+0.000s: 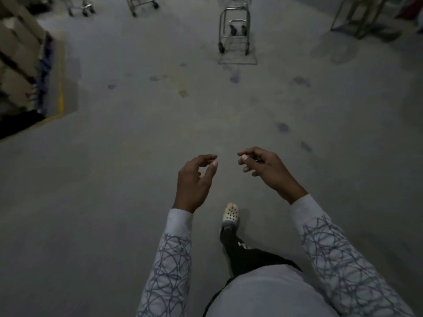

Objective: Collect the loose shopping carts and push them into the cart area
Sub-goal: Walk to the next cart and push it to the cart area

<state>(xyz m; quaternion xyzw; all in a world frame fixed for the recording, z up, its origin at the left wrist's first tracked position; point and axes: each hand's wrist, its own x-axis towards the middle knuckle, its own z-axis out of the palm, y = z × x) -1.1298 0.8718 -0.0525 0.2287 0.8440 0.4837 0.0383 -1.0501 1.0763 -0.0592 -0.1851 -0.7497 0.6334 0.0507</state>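
A loose metal shopping cart [234, 30] stands alone on the grey floor far ahead, slightly right of centre, its wheels and lower frame showing. Two more carts [142, 4] are cut off by the top edge at the upper left, with another cart base [80, 6] beside them. My left hand [194, 181] and my right hand [265, 170] hang in front of me at waist height, fingers loosely curled, holding nothing. Both hands are far from any cart.
Shelving stacked with cardboard boxes [20, 65] lines the left side, bordered by a yellow floor line [60, 99]. A metal rack or table frame [359, 19] stands at the upper right. My foot in a pale perforated clog [231, 215] steps forward on the stained concrete floor.
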